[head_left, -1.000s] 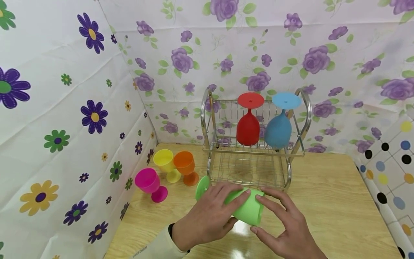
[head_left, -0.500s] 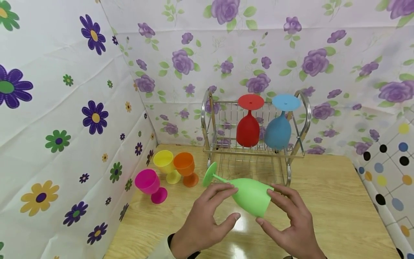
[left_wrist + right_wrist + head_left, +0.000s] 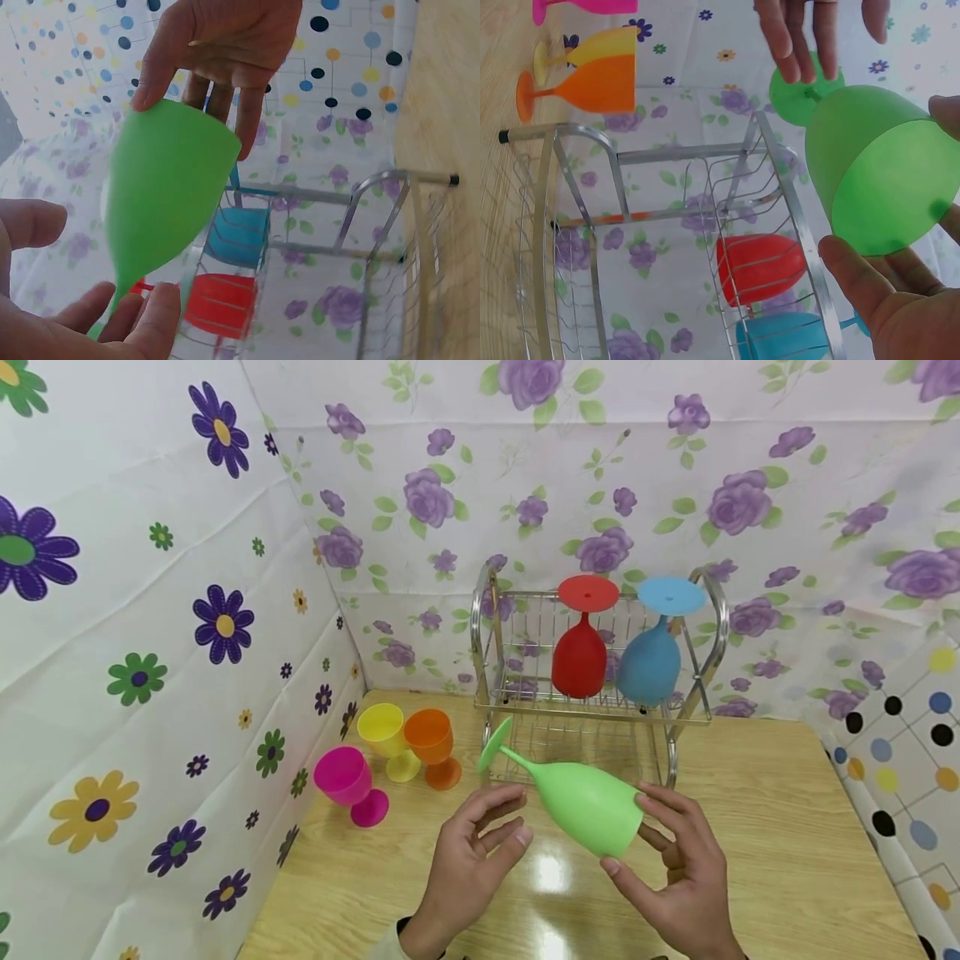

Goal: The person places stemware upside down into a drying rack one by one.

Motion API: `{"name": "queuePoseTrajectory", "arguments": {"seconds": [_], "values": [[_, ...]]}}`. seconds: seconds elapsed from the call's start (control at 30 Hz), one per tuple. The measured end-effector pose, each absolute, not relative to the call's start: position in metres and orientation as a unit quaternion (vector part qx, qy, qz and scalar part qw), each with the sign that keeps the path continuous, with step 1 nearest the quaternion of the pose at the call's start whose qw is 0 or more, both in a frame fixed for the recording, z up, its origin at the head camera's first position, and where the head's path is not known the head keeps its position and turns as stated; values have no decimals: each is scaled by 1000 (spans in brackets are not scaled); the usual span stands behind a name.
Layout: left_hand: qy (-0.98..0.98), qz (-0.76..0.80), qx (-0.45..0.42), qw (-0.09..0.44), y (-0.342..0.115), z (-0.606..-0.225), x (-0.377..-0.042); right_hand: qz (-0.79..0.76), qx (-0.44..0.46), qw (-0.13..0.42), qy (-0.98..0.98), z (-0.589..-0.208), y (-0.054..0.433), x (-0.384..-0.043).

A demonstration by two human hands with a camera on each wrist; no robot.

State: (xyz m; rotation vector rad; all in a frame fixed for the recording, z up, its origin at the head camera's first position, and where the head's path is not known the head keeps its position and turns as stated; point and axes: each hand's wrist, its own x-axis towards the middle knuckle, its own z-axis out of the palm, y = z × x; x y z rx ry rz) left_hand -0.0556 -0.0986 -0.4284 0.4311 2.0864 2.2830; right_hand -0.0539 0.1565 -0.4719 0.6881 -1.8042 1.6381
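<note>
A light green goblet [image 3: 588, 803] is held in the air, tilted, its base up to the left and its rim down to the right. My right hand [image 3: 678, 868] pinches the rim between thumb and fingers. In the right wrist view the goblet's open mouth [image 3: 900, 191] faces the camera. Left of the bowl, my left hand [image 3: 476, 864] hangs with loosely bent fingers, apart from the goblet in the head view. A red goblet [image 3: 581, 656] and a blue goblet [image 3: 649, 660] stand upside down on the rack's upper shelf.
A two-tier metal wire rack [image 3: 592, 713] stands behind the hands. Left of it, a yellow goblet [image 3: 382, 731], an orange goblet [image 3: 429, 739] and a pink goblet [image 3: 345, 777] stand upright on the wooden table [image 3: 765, 843]. Patterned cloths [image 3: 525, 468] hang around the table.
My left hand has let go of the green goblet and drawn back to the lower left. The goblet has moved slightly up and right, its base rising, while the right hand holds its rim.
</note>
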Motion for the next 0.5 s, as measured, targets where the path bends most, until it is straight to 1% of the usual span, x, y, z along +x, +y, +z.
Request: {"name": "queuePoseTrajectory", "arguments": {"seconds": [0.17,0.33,0.4,0.5], "values": [[604,787,99,80,-97,-436,-62,680,268,265,-629,-474,150,-54],[501,845,127,137,-95,-445,-67,719,265,228,-601,-474,140,-52],[473,857,146,144,-94,-448,-68,733,268,217,-586,-475,137,-51],[446,867,175,140,-92,-451,-68,752,274,205,-563,-475,132,-51]]}}
